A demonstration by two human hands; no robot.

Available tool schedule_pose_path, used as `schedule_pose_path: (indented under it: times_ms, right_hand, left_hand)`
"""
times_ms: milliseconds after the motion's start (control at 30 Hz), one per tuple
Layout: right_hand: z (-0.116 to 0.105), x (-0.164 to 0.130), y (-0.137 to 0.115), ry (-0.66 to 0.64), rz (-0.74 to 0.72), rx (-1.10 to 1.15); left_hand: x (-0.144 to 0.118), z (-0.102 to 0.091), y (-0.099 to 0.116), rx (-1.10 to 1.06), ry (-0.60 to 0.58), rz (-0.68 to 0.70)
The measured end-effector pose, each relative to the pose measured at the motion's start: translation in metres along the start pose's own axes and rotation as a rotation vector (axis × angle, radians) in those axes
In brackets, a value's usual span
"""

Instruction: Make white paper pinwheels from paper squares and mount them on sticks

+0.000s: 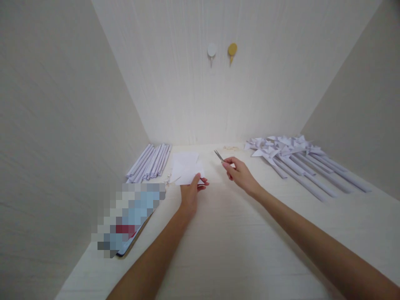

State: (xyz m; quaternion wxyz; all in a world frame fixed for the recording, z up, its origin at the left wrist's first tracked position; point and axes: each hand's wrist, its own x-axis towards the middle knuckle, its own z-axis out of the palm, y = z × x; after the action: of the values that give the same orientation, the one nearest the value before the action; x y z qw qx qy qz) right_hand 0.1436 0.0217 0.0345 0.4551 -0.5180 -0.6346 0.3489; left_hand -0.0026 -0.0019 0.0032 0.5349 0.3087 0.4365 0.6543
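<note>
My left hand (190,192) pinches a white sheet of paper (188,174) by its near edge, just above the pale table (231,246). More white paper (185,158) lies flat behind it. My right hand (239,172) holds small metal scissors (218,155), blades pointing up and left, a short gap to the right of the held sheet.
Rolled white paper sticks (150,161) lie in a row at the back left. Several finished paper pinwheels (293,160) lie at the back right. A blurred flat object (129,218) rests at the near left. Two round hooks (221,51) hang on the back wall. Walls close in both sides.
</note>
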Motion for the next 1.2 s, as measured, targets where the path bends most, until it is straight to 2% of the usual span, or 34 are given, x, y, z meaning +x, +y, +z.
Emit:
schedule_pose_path:
  times_ms: [100,200,367,533,767,1200]
  right_hand:
    - [-0.007,0.045,-0.004,0.029,-0.113,-0.263]
    - [-0.004,0.086,0.000,0.078,-0.169,-0.609]
    - [0.013,0.125,0.024,0.138,-0.121,-0.689]
    - [0.034,0.141,0.049,0.157,-0.095,-0.723]
    - [0.057,0.152,0.067,0.168,-0.102,-0.710]
    - [0.058,0.153,0.078,0.217,-0.052,-0.613]
  left_hand:
    - [0.001,0.000,-0.002,0.043,0.004,-0.010]
    - [0.002,0.000,-0.004,0.071,-0.023,-0.006]
    - [0.005,0.001,-0.005,0.074,0.006,-0.031]
    - [0.006,0.004,-0.002,0.064,0.026,-0.083]
    - [0.009,0.004,-0.003,0.056,0.060,-0.119]
    - [0.007,0.001,-0.001,0.009,0.072,-0.127]
